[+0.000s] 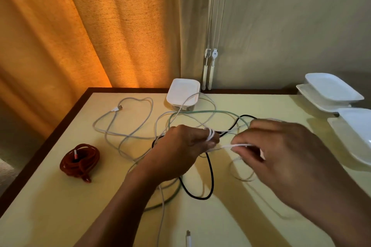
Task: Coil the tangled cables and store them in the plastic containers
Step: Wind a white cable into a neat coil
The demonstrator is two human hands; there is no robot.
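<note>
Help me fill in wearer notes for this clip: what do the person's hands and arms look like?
The left hand and right hand are bare: no gloves, and no rings that I can make out, though the right one is motion-blurred. The left forearm and right forearm are bare to the frame edge, with no sleeve, watch or bracelet showing.

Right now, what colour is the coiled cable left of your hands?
Red: the coiled cable shows best in head view.

Warm daylight glows through the orange curtain (60, 36) behind and left of the table (50, 196), which is softly lit. Above the table the right hand (291, 156) is motion-blurred, with diffuse shadows beneath it. The table's near edge looks wide-angle stretched.
</note>
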